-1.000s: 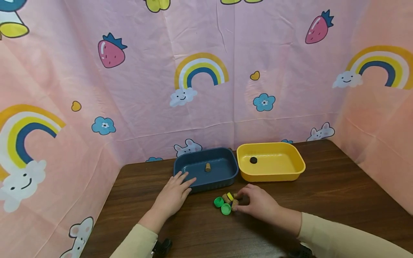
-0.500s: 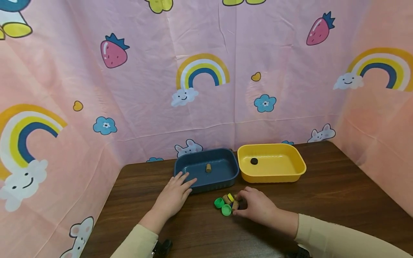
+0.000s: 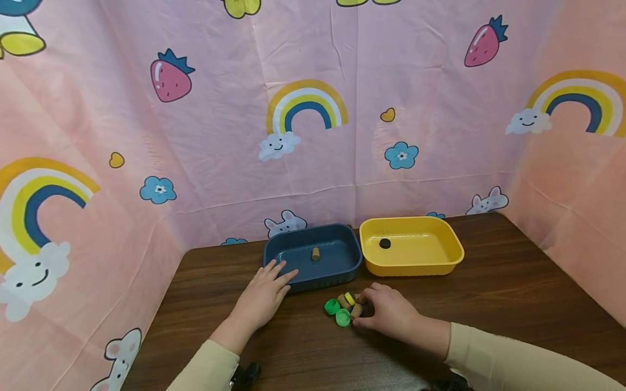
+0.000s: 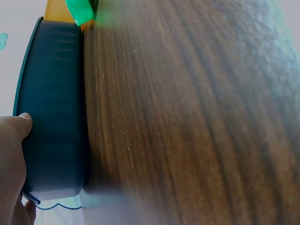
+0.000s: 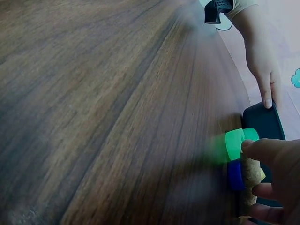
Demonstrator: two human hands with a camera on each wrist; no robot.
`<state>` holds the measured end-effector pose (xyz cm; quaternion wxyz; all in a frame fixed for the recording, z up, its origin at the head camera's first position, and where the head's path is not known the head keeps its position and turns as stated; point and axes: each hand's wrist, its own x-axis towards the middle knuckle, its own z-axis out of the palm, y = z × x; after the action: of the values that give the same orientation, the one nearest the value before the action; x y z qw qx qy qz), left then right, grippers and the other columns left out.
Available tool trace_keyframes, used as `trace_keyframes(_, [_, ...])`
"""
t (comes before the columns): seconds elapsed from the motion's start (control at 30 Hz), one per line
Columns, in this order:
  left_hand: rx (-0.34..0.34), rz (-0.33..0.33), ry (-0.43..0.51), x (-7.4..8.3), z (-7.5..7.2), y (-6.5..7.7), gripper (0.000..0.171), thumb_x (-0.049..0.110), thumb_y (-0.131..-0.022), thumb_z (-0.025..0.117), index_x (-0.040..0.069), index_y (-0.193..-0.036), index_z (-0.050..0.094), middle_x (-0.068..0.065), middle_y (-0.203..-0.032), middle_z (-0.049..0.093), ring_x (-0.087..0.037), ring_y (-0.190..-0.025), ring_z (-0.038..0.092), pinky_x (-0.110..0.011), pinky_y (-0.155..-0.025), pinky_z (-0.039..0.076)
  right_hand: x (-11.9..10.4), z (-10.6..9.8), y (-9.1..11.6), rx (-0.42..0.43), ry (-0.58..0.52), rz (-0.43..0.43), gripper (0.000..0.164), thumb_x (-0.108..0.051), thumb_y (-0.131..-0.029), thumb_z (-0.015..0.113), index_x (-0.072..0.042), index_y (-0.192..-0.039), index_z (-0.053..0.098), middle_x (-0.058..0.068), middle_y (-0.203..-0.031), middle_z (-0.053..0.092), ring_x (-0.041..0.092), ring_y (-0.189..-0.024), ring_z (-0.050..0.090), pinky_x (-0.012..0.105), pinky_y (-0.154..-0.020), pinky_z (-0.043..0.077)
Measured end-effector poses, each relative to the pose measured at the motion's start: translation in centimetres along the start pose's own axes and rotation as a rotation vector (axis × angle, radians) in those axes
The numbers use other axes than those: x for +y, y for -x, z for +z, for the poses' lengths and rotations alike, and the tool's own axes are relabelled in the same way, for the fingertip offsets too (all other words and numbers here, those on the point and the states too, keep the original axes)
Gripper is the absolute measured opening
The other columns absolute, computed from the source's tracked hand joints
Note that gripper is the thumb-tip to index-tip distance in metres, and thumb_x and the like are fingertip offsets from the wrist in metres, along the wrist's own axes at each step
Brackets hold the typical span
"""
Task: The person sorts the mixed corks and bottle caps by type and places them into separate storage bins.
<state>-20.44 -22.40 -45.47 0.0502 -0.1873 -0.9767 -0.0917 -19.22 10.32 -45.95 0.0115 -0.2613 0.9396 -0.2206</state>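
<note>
I'm seeing the left tray (image 3: pixel 337 256) standing just beside the right tray (image 3: pixel 423 250) toward the back of the desk (image 3: pixel 303 347), a curtain (image 3: pixel 323 176) hanging behind both. A cork (image 3: pixel 315 254) is lying in the left tray; a cap (image 3: pixel 385 244) is sitting in the right tray's left half. Before them, a cluster of corks and caps (image 3: pixel 344 304) is lying on the desk. The left hand (image 3: pixel 262 296) is straddling the left tray's near left corner; the right hand (image 3: pixel 392 313) is holding another cork (image 3: pixel 356 311) at the cluster's right.
</note>
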Motion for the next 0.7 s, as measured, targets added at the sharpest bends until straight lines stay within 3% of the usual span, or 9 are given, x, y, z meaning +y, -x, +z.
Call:
trace_keyframes(0.4, [-0.002,-0.008,0.006,0.1,0.0,0.0,0.045,0.032,-0.104,0.053,0.030,-0.149,0.049,-0.007,-0.158,0.036,-0.031,-0.149,0.022,-0.055,-0.119,0.020,-0.1,-0.2,-0.1,-0.030,-0.012,0.013,0.032,-0.042,-0.077,0.083,-0.019,-0.094,0.067,-0.007,-0.090,0.055,0.010,-0.078,0.051,0.036,-0.071,0.048])
trace_keyframes(0.7, [-0.005,-0.010,0.019,0.1,-0.2,0.0,0.045,0.034,-0.104,0.052,0.030,-0.149,0.049,-0.008,-0.158,0.036,-0.031,-0.149,0.021,-0.055,-0.119,0.020,-0.3,-1.2,-0.1,-0.033,-0.066,0.019,0.031,-0.043,-0.079,0.082,-0.022,-0.098,0.068,-0.008,-0.094,0.058,0.011,-0.083,0.055,0.037,-0.075,0.050])
